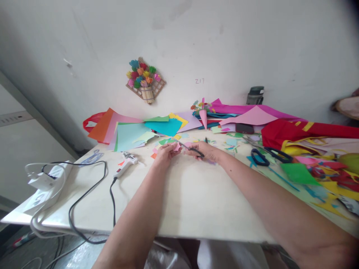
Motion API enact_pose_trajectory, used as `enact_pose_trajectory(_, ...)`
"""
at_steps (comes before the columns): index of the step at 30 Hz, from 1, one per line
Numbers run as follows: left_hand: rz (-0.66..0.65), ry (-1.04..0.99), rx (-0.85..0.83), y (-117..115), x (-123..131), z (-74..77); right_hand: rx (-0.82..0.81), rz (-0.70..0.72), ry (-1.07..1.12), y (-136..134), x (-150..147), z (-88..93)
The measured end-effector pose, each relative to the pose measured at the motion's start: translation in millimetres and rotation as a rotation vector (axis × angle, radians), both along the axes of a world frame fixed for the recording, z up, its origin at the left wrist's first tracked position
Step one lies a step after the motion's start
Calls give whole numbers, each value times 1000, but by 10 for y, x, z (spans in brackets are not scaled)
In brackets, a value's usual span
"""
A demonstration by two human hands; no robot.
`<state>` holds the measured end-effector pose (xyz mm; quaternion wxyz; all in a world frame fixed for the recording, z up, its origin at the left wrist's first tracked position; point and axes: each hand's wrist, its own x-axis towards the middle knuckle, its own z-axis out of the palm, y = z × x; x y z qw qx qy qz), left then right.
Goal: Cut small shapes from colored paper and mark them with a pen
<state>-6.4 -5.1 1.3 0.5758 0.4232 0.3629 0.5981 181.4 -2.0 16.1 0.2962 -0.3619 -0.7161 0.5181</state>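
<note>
Pink paper piece (177,147) was pinched in the left hand (166,152) over the surface (196,201); scissors (198,152) were gripped in the right hand (205,150), blades near the paper; a glue gun (125,167) was seen farther left.

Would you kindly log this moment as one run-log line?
Left hand: holding small pink paper piece | Right hand: holding black-handled metal scissors | Leftward: white corded glue gun on pale table
</note>
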Motion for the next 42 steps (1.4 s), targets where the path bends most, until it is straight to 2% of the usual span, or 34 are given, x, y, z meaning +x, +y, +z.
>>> enact_pose_trajectory(3, 16, -19, 1, 2, -4, 7, -20, -18, 41, 12, 3, -6)
enact_pose_trajectory(10, -14, -20, -19, -23, -6, 52, -102, -189, 152, 0, -9, 47)
enact_pose_trajectory(21, -18, -9, -35, -27, 9, 30, -60, -292, 179, 121, -40, -48)
enact_pose_trajectory(27, -47, -8, 6, -56, 23, 45, -54, -265, 176, 41, -52, 28)
enact_pose_trajectory(31, -33, -48, 12, -53, 23, 36, -46, -197, 94, -24, -47, 80)
enact_pose_trajectory(37, 23, -107, -5, -30, 24, 18, -11, -60, -1, 8, -17, 21)
enact_pose_trajectory(42, 47, -163, -19, -21, 25, 15, -11, -43, -18, -12, -15, 21)
